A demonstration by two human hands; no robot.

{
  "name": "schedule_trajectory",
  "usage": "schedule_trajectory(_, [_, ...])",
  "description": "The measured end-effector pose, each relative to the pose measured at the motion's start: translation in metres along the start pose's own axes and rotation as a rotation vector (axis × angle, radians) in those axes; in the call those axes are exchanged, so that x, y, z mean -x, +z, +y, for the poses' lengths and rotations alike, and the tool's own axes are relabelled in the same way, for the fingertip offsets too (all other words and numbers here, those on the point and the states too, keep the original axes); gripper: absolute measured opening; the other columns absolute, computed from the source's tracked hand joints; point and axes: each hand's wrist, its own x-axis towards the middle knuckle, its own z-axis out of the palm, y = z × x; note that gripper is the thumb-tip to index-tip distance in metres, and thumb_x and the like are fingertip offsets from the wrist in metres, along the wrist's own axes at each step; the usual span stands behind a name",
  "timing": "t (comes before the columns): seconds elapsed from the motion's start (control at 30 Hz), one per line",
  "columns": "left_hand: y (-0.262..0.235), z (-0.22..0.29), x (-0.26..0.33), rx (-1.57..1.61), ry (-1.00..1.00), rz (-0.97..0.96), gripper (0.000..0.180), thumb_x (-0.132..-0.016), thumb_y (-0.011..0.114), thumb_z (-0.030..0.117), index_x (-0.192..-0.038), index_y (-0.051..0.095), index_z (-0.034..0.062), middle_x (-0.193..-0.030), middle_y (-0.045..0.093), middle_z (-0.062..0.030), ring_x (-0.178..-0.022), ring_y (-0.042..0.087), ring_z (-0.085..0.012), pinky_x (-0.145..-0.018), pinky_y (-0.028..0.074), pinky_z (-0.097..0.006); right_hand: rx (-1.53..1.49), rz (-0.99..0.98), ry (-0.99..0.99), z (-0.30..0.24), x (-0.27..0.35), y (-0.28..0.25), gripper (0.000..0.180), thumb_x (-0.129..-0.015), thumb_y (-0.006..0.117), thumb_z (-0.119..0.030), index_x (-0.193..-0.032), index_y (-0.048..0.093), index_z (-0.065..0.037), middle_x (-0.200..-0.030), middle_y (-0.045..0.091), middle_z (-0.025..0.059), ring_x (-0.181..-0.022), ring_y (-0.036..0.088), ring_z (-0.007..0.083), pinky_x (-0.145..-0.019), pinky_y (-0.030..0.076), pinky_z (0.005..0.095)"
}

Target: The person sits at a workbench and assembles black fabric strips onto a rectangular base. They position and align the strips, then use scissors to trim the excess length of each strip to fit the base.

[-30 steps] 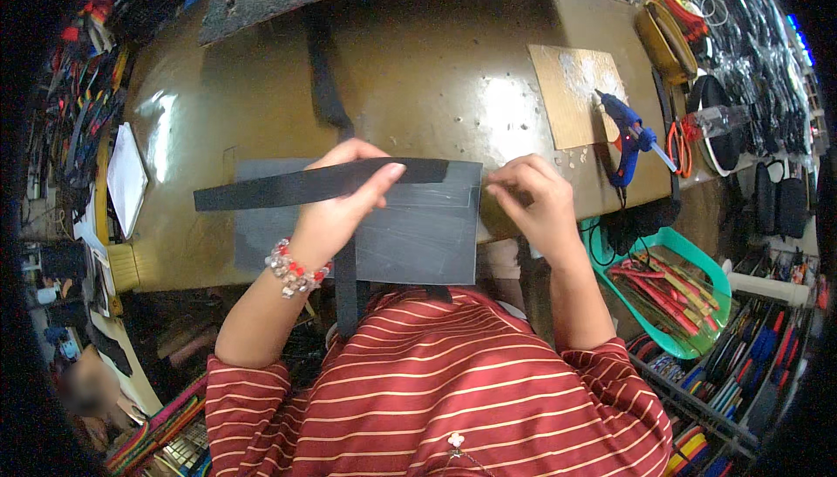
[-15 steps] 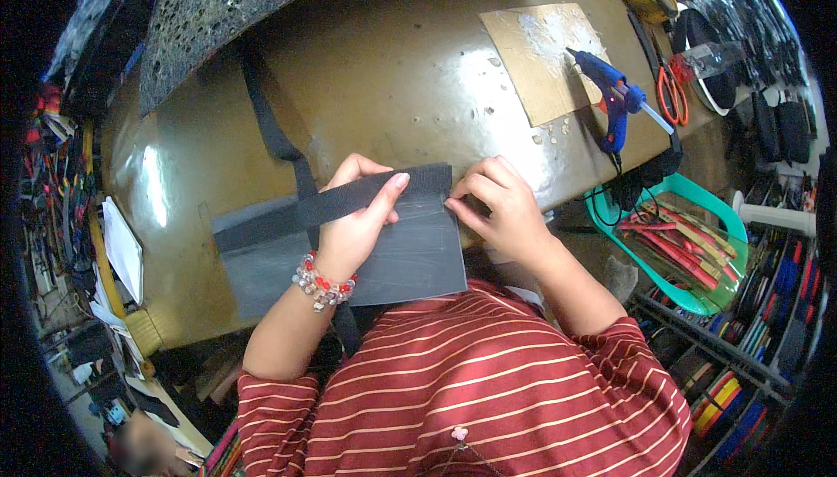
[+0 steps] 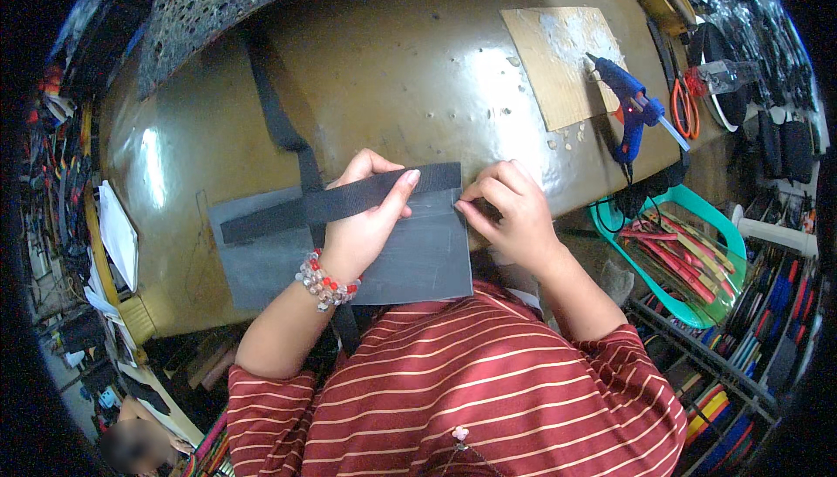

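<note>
A dark grey flat panel (image 3: 418,259) lies at the table's near edge, against my striped shirt. Across its upper part runs a black webbing strap (image 3: 349,201), its right end level with the panel's right edge. My left hand (image 3: 364,220), a beaded bracelet at its wrist, is closed on this strap, thumb on top and fingers behind. Another black strap (image 3: 270,98) crosses beneath from the far table side and hangs below the panel. My right hand (image 3: 513,215) is closed in a pinch at the panel's right edge; anything between its fingertips is hidden.
At right, a blue glue gun (image 3: 629,111) rests by a glue-spotted cardboard piece (image 3: 558,98). Orange-handled scissors (image 3: 686,109) lie beyond. A green basket (image 3: 741,241) with red and tan strips stands off the table's right side. A speckled slab (image 3: 209,32) covers the far left.
The view has shifted slightly, so the table items sit a little farther right. Both hands keep nearly the same hold and place against the panel and strap.
</note>
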Motion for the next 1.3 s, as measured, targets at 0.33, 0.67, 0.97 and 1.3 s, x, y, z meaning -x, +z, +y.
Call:
schedule_trajectory(0.33, [-0.0008,0.0037,0.0014,-0.070,0.008,0.006,0.018,-0.088,0.068,0.017,-0.088,0.057,0.0020,-0.070,0.067,-0.0062,-0.062,0.067,-0.0101,-0.053,0.051,-0.023,-0.003,-0.010,0.012,-0.0022,-0.0007,-0.0008,0.018,-0.071,0.076,-0.011,-0.078,0.060,-0.007,-0.083,0.054,0.0087,-0.081,0.053,0.0288,-0.071,0.045,0.0382])
schedule_trajectory(0.67, [-0.0015,0.0017,0.0009,-0.069,0.026,-0.005,0.018,-0.089,0.068,0.017,-0.089,0.057,0.0025,-0.071,0.067,-0.0059,-0.062,0.068,-0.0109,-0.053,0.051,-0.023,-0.014,-0.004,0.010,-0.0021,-0.0019,-0.0021,0.018,-0.069,0.077,-0.009,-0.079,0.062,-0.007,-0.083,0.057,0.0079,-0.080,0.056,0.0269,-0.070,0.045,0.0363])
schedule_trajectory(0.97, [-0.0016,0.0040,0.0011,-0.123,0.039,-0.008,0.017,-0.089,0.068,0.017,-0.088,0.056,0.0034,-0.069,0.067,-0.0070,-0.062,0.068,-0.0120,-0.054,0.051,-0.025,-0.007,-0.037,0.016,-0.0026,-0.0020,-0.0025,0.017,-0.072,0.075,-0.011,-0.079,0.061,-0.007,-0.083,0.054,0.0090,-0.081,0.054,0.0288,-0.072,0.045,0.0380])
schedule_trajectory(1.3, [0.0003,0.0026,0.0009,-0.159,0.058,0.007,0.017,-0.088,0.067,0.016,-0.088,0.056,0.0030,-0.067,0.067,-0.0079,-0.061,0.068,-0.0136,-0.054,0.051,-0.026,-0.020,0.018,0.046,-0.0060,-0.0024,-0.0014,0.015,-0.073,0.073,-0.007,-0.085,0.063,-0.005,-0.089,0.058,0.0101,-0.084,0.056,0.0291,-0.074,0.047,0.0379])
